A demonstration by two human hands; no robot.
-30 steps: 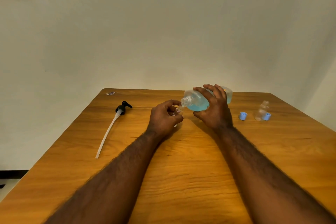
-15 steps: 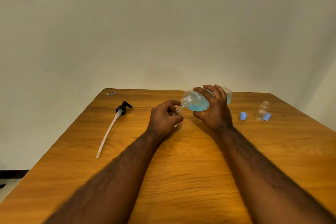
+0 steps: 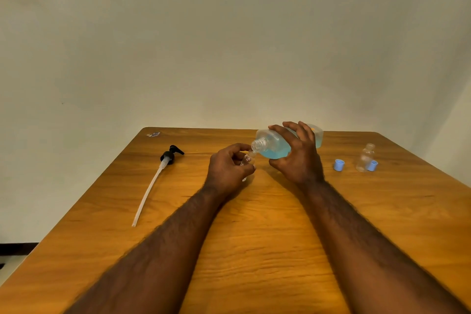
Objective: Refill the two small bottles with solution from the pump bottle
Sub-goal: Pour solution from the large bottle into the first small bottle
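Observation:
My right hand [image 3: 298, 160] grips the large clear bottle [image 3: 274, 146] of blue solution, tipped on its side with its open threaded neck pointing left and down. My left hand [image 3: 226, 168] holds a small clear bottle [image 3: 247, 159] upright, its mouth just under the large bottle's neck; most of it is hidden by my fingers. The second small clear bottle [image 3: 365, 157] stands uncapped at the right of the wooden table [image 3: 254, 237], with two light blue caps [image 3: 339, 164] [image 3: 372, 166] beside it.
The removed black pump head with its long white tube [image 3: 155, 181] lies on the table's left side. A small clear scrap [image 3: 153, 134] sits at the far left corner. A plain wall rises behind the table's far edge.

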